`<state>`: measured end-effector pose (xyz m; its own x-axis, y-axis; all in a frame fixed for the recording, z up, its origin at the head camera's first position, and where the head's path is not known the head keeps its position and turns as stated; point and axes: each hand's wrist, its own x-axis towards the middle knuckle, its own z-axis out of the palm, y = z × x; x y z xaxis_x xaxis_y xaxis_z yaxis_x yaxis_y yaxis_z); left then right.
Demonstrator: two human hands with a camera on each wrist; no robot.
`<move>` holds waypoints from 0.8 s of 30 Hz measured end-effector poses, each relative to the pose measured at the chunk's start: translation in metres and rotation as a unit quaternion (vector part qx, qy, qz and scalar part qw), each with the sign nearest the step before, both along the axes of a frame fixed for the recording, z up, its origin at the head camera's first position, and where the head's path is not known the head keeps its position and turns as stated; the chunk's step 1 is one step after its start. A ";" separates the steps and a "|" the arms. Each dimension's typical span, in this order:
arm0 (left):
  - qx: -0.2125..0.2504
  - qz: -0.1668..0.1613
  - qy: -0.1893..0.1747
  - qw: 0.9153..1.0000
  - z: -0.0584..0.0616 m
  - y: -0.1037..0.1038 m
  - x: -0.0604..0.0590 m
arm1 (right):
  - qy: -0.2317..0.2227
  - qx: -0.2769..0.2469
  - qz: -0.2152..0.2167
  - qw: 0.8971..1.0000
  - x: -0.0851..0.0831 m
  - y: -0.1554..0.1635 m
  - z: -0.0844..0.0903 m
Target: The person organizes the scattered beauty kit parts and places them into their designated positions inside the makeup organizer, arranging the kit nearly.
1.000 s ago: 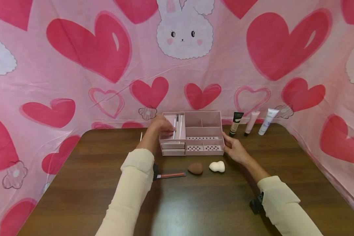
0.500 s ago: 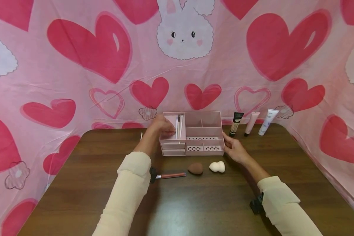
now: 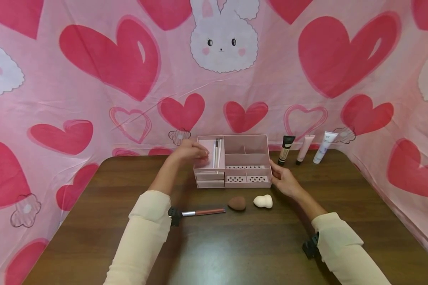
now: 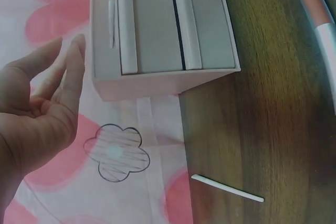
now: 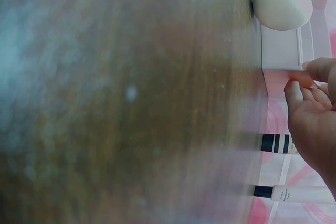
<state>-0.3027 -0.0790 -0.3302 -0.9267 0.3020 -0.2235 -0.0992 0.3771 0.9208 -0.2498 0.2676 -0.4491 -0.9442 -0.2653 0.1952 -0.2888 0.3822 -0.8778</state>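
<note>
Left hand (image 3: 187, 151) lifts clear of the brushes (image 3: 216, 152), fingers loose and empty, at centre frame, leaving them in the organizer (image 3: 247, 158), which the right hand (image 3: 283, 180) steadies, fingertips on its side.

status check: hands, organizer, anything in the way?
Left hand open over the organizer, holding nothing. Right hand rests against its right side. Brushes already inside. Two sponges and a tube lie in front, nothing blocking.
</note>
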 end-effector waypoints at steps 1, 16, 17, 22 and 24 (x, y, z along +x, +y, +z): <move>0.002 0.000 0.003 1.000 0.000 -0.002 0.001 | 0.000 -0.001 0.000 1.000 0.000 0.000 0.000; 0.035 0.056 0.045 0.997 -0.013 -0.040 0.014 | 0.005 -0.002 0.005 1.000 0.000 -0.004 -0.002; 0.032 0.061 0.048 0.996 -0.015 -0.044 0.015 | 0.004 -0.002 0.006 1.000 -0.001 -0.004 -0.002; 0.048 0.079 0.050 0.994 -0.024 -0.056 0.019 | 0.012 -0.001 -0.003 1.000 -0.001 -0.003 -0.003; 0.056 0.087 0.045 0.994 -0.028 -0.060 0.019 | 0.011 0.000 -0.005 1.000 -0.001 -0.002 -0.003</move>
